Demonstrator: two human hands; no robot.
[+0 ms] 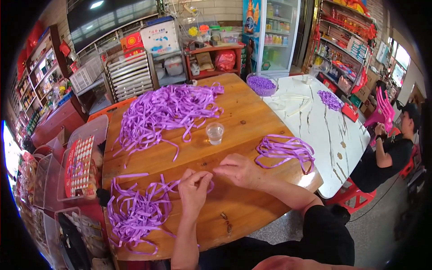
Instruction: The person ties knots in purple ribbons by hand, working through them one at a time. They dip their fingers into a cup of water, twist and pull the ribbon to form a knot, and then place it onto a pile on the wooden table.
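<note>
My left hand (194, 188) is closed in a pinch on a purple ribbon (172, 185), which shows on both sides of its fingers. Close by, fingertips almost meeting the left ones, my right hand (240, 171) is also pinched together; what it holds is too small to make out. A loose tangle of purple ribbons (137, 215) lies left of my left hand. Beyond my hands stands a small clear plastic cup (215, 133) with clear liquid. Looped purple ribbons (285, 152) lie to the right, and a large heap of purple ribbons (166, 110) covers the far left.
Everything lies on a brown wooden table (238, 112). A white marbled table (315, 130) adjoins it, bearing a tub of purple pieces (261, 85) and a small purple pile (330, 100). Plastic bins (83, 168) stand at left. At right, another person (389, 150) sits on a red stool (353, 198).
</note>
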